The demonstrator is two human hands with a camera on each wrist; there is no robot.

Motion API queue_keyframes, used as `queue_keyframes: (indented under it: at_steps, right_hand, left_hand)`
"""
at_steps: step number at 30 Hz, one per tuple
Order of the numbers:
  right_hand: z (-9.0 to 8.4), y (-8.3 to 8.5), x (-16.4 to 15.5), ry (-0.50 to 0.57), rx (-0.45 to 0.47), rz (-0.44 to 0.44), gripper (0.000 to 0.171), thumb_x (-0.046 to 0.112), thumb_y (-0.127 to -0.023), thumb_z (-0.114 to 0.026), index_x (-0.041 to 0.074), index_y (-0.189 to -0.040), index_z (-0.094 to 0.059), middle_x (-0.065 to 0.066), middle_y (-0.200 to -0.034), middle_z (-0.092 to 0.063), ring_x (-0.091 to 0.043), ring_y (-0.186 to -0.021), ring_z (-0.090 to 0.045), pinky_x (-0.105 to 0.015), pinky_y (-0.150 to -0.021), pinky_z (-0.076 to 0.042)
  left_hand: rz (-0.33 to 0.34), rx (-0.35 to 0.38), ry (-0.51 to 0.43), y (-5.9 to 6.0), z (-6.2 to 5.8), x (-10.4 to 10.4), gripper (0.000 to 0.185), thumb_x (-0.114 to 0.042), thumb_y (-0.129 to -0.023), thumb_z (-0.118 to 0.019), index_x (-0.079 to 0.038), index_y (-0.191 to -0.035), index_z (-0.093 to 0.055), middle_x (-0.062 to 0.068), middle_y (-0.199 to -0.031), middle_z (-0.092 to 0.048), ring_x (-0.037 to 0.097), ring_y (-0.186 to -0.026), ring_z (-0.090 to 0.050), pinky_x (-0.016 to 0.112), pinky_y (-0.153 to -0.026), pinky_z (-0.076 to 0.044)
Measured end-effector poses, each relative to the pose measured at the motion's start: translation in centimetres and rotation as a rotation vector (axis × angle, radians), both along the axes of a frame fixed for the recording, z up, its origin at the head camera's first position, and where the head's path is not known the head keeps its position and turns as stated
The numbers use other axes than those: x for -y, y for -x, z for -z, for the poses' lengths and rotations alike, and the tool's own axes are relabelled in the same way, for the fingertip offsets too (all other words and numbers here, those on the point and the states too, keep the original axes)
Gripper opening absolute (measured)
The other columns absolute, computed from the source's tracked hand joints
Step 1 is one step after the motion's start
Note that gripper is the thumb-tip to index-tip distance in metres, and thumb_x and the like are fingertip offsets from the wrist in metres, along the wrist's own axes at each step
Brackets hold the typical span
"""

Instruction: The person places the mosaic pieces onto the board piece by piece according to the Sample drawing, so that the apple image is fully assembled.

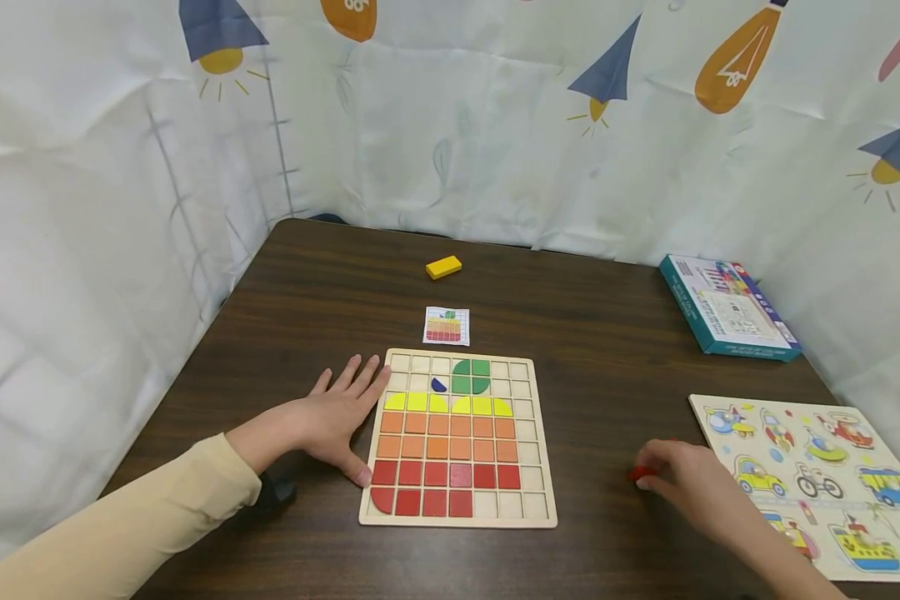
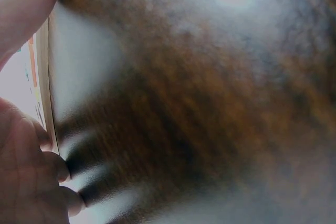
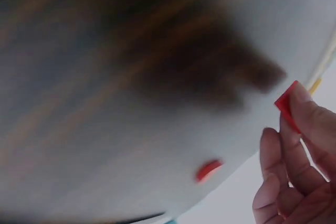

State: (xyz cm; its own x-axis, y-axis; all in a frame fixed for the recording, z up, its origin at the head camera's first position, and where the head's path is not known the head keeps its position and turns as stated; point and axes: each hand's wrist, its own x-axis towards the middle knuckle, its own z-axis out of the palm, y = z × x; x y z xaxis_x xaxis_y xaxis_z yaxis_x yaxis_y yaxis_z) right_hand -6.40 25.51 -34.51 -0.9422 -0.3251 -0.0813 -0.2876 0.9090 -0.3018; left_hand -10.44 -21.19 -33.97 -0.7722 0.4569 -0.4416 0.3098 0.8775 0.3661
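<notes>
A wooden grid board [image 1: 537, 475] lies on the table, holding rows of red, orange and yellow tiles with green pieces and a small dark blue piece [image 1: 438, 385] above. In its bottom row are a rounded red tile [image 1: 382, 500] and several red squares; the cells to their right are bare. My left hand [image 1: 337, 417] rests at the board's left edge, fingers spread, thumb touching the frame. To the right of the board, my right hand [image 1: 678, 475] pinches a red tile [image 3: 286, 106] between thumb and fingertips. Another red piece [image 3: 208, 170] lies on the table near it, mostly hidden in the head view.
A small printed card [image 1: 446, 326] lies behind the board, with a yellow block [image 1: 443, 267] farther back. At the right are a teal-edged box [image 1: 727, 308] and a vehicle picture puzzle [image 1: 798, 454]. A patterned curtain [image 1: 450, 125] hangs around the table.
</notes>
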Motion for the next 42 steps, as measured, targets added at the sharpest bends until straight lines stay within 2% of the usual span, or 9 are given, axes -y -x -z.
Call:
queue_keyframes:
  at_steps: [4,8,13,19,22,25,30,35,42]
  right_hand:
    - [-0.9,0.2,3.0,0.077,-0.016,-0.067,0.018,0.015,-0.083,-0.085,0.028,-0.091,-0.075,0.019,-0.089,-0.071,-0.005,-0.084,-0.062,-0.032,-0.076,-0.056]
    - [-1.6,0.4,6.5,0.192,0.028,-0.183,0.016,0.017,-0.086,-0.083,0.029,-0.095,-0.077,0.021,-0.094,-0.072,-0.007,-0.092,-0.063,-0.033,-0.083,-0.056]
    - [-1.5,0.4,10.3,0.280,0.110,-0.328,0.018,0.013,-0.086,-0.082,0.026,-0.098,-0.079,0.019,-0.095,-0.072,-0.005,-0.095,-0.060,-0.032,-0.084,-0.055]
    - [-1.3,0.3,13.7,0.307,0.221,-0.371,0.013,0.012,-0.087,-0.082,0.020,-0.096,-0.079,0.017,-0.090,-0.072,-0.004,-0.087,-0.058,-0.025,-0.077,-0.055]
    - [-1.1,0.2,14.5,0.301,0.230,-0.392,0.009,0.013,-0.087,-0.082,0.019,-0.092,-0.078,0.016,-0.086,-0.070,-0.002,-0.081,-0.055,-0.020,-0.071,-0.052]
    - [-0.9,0.1,14.9,0.289,0.188,-0.420,0.007,0.014,-0.086,-0.083,0.018,-0.091,-0.079,0.015,-0.085,-0.072,-0.001,-0.081,-0.054,-0.019,-0.070,-0.051]
    - [-0.5,-0.2,15.1,0.231,0.071,-0.473,0.008,0.015,-0.084,-0.085,0.019,-0.088,-0.081,0.014,-0.084,-0.074,-0.002,-0.083,-0.056,-0.023,-0.075,-0.048]
    - [-0.1,-0.5,15.3,0.189,-0.030,-0.500,0.009,0.016,-0.083,-0.087,0.023,-0.086,-0.080,0.016,-0.083,-0.073,-0.003,-0.083,-0.055,-0.024,-0.073,-0.043]
    - [-0.3,-0.5,15.0,0.158,-0.044,-0.475,0.011,0.017,-0.082,-0.087,0.022,-0.089,-0.080,0.016,-0.087,-0.074,-0.005,-0.086,-0.058,-0.028,-0.075,-0.045]
  left_hand:
    - [-0.003,0.001,0.000,0.0,0.0,0.0,0.146,-0.060,-0.061,-0.090,0.000,-0.163,-0.006,0.027,-0.170,0.001,0.054,-0.155,0.006,0.078,-0.116,-0.002]
    - [-0.004,0.006,-0.001,0.0,0.0,0.0,0.145,-0.060,-0.061,-0.090,0.000,-0.163,-0.006,0.026,-0.171,0.002,0.053,-0.155,0.006,0.078,-0.117,-0.002]
    - [-0.005,0.008,0.001,0.0,0.0,-0.1,0.145,-0.060,-0.061,-0.090,0.000,-0.163,-0.005,0.026,-0.171,0.001,0.053,-0.155,0.006,0.078,-0.117,-0.002]
    - [-0.008,0.003,-0.003,0.0,-0.1,-0.1,0.145,-0.060,-0.061,-0.090,0.000,-0.163,-0.006,0.026,-0.171,0.001,0.053,-0.155,0.006,0.078,-0.117,-0.003]
    - [-0.007,0.001,-0.007,0.0,-0.1,-0.1,0.145,-0.060,-0.061,-0.090,0.001,-0.163,-0.006,0.027,-0.171,0.000,0.053,-0.155,0.005,0.078,-0.117,-0.003]
    - [-0.005,0.002,-0.007,0.0,-0.1,-0.1,0.146,-0.061,-0.061,-0.090,0.001,-0.163,-0.006,0.027,-0.171,0.001,0.053,-0.155,0.006,0.078,-0.117,-0.002]
    - [-0.004,0.006,0.002,0.2,0.0,0.0,0.145,-0.061,-0.062,-0.089,0.000,-0.163,-0.005,0.026,-0.171,0.002,0.053,-0.155,0.007,0.078,-0.117,-0.001]
    - [-0.002,0.000,0.000,0.1,-0.1,0.0,0.145,-0.061,-0.061,-0.090,0.000,-0.163,-0.006,0.027,-0.170,0.001,0.054,-0.155,0.006,0.078,-0.117,-0.002]
    - [-0.007,-0.001,0.005,0.1,0.0,0.0,0.145,-0.060,-0.060,-0.090,0.000,-0.163,-0.006,0.026,-0.171,0.001,0.053,-0.155,0.006,0.078,-0.117,-0.002]
